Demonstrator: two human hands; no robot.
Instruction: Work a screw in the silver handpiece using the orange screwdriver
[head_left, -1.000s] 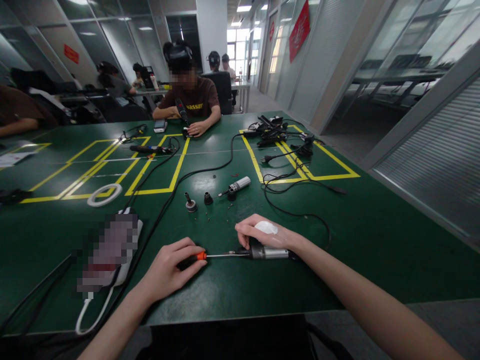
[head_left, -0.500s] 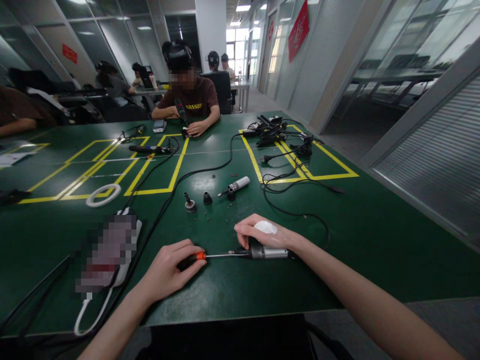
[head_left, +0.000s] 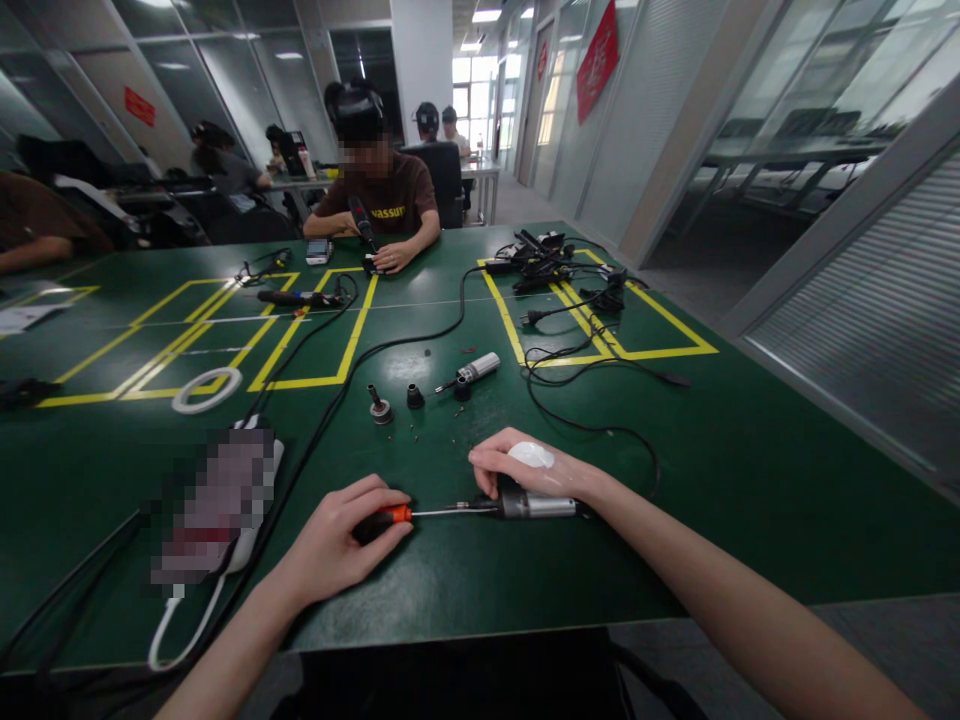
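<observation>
My left hand (head_left: pixel 349 535) is closed around the black and orange handle of a screwdriver (head_left: pixel 403 513). Its thin shaft points right, its end reaching the dark front part of a silver-and-black cylindrical tool (head_left: pixel 544 506) lying on the table. Curled over that tool's dark part is my right hand (head_left: pixel 525 465), with a white patch on its back; some of its fingers are hidden. Beyond the hands stand a metal-based nozzle piece (head_left: pixel 380 406) and a small black collar (head_left: pixel 415 396). A second silver cylinder (head_left: pixel 477 370) lies near them, with several tiny screws (head_left: pixel 412 431) scattered around.
A blurred-out phone-like object (head_left: pixel 217 510) with a white cable lies at left, beside a long black cord (head_left: pixel 315 440). Further off are a tape ring (head_left: pixel 206 391), yellow tape outlines, and a heap of black cables (head_left: pixel 540 255). Another person (head_left: pixel 382 195) sits across the table.
</observation>
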